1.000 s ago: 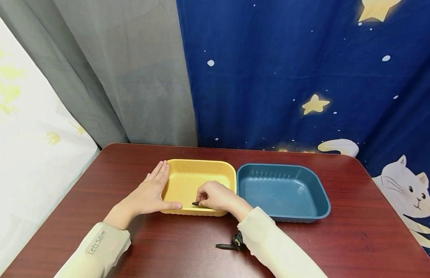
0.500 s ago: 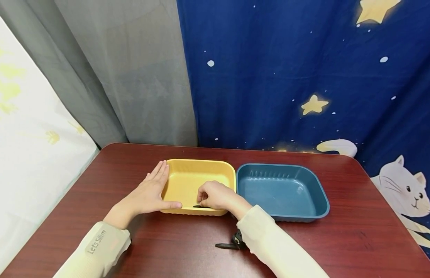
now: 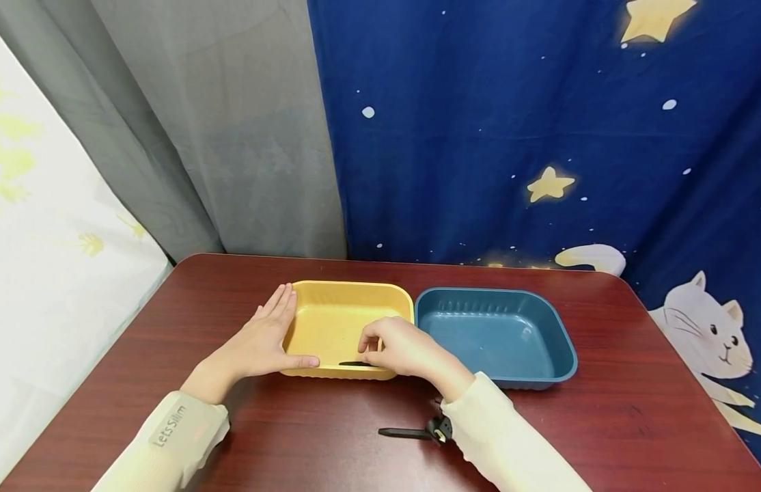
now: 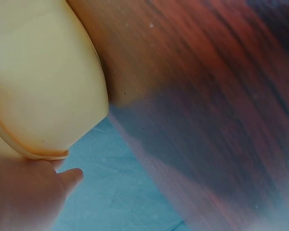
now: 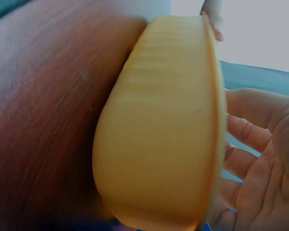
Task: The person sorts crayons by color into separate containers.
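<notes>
The left hand (image 3: 257,348) rests at the left end of a yellow plastic tray (image 3: 331,295), its fingers straight along the left side and its thumb on the front rim. In the left wrist view, that hand (image 4: 29,192) touches the tray's rim. Inside the tray, by the front wall, lies a thin black tapered object (image 3: 354,363); its kind cannot be told. The right hand (image 3: 405,348) hovers over the tray's front right part with loosely bent fingers, its thumb tip close to the object's right end. In the right wrist view, the tray wall (image 5: 159,120) hides the fingertips.
A dark blue tray (image 3: 488,335) stands against the yellow tray's right side. Both are on a reddish-brown wooden table (image 3: 313,437). A black device with a short bar (image 3: 411,432) shows beneath the right wrist. Curtains (image 3: 454,137) hang behind the table.
The right hand first lowers the black object to lie along the front wall, then shifts slightly right off it. The left hand keeps its place on the yellow tray.
</notes>
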A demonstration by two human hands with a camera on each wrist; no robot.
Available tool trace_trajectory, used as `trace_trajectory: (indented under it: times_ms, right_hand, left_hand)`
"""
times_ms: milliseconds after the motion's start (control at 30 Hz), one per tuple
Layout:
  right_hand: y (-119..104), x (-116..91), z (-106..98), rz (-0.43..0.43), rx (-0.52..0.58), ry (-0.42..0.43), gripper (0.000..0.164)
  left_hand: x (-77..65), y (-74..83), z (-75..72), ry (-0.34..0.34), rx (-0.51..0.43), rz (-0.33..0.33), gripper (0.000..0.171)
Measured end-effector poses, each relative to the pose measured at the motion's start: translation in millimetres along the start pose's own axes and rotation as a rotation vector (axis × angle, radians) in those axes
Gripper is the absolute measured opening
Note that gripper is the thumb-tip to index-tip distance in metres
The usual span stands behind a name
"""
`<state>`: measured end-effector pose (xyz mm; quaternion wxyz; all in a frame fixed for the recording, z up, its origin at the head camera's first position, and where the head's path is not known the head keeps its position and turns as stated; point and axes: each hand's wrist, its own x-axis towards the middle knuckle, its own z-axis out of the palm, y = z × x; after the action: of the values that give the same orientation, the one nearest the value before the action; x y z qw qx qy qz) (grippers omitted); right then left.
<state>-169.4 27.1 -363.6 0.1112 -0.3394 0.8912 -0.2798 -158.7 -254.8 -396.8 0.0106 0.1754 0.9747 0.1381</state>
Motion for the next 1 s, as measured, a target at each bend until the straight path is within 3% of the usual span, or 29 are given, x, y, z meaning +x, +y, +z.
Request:
trace_trajectory:
  times_ms: [233,533,700,833,1000]
  right_hand:
    - [2.4,-25.8,-5.4,-0.036,0.065,0.054,0.002]
    - [-1.7,-57.2,-10.1,-0.104,-0.015,0.136,0.003]
    - [0.2,-68.9,-6.4,-0.137,0.057,0.065,0.004]
    - [3.7,-74.8,1.1,-0.166,0.036,-0.004,0.005]
    - [8.0,-77.8,11.3,-0.13,0.014,-0.074,0.004]
  left_hand:
    - [-1.2,-0.2,1.4,-0.007,-0.011,-0.001,0.133]
    - [-0.3,0.4,-0.8,-0.003,-0.004,0.008,0.133]
    - [0.2,0.2,-1.1,-0.005,-0.002,0.005,0.133]
    - [0.2,-0.1,-1.2,-0.006,-0.001,0.004,0.132]
    - [0.0,-0.5,-0.4,-0.009,-0.003,0.004,0.132]
